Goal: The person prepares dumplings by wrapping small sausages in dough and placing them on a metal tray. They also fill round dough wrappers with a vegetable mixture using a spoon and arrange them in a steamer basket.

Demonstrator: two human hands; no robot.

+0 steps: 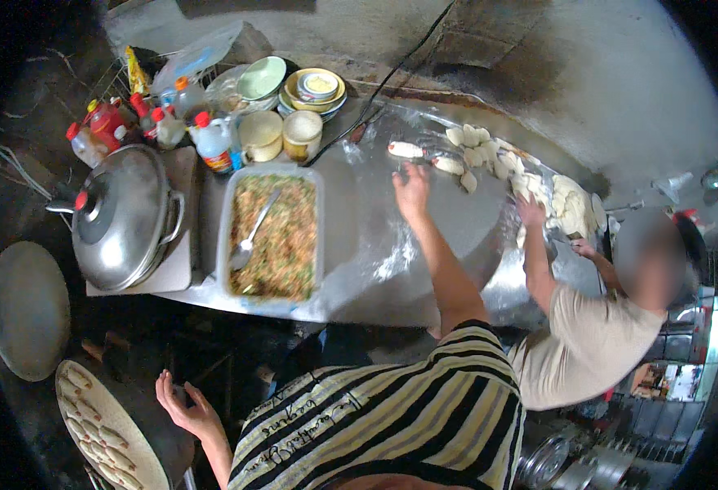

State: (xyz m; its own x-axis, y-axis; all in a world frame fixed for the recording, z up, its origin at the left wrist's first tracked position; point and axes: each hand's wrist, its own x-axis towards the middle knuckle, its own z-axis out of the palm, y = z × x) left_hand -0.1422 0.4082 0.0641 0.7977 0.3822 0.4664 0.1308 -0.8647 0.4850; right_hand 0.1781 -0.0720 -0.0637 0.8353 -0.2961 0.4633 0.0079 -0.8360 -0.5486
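Observation:
My right hand is over the metal worktop, fingers spread, and seems to hold nothing. Just beyond its fingertips lie two whitish oblong pieces, a left one with red marks and a right one. Flattened dough rounds are scattered to their right. Low on the left, my left hand hangs off the worktop, fingers apart and empty. Beside it is a round tray with several long, filled dumplings. A plastic tub of minced filling with a metal spoon stands between my hands.
A co-worker on the right has one hand at a dough mass. A lidded metal pan stands on the left. Behind are bottles, cups and stacked bowls. A black cable crosses the back.

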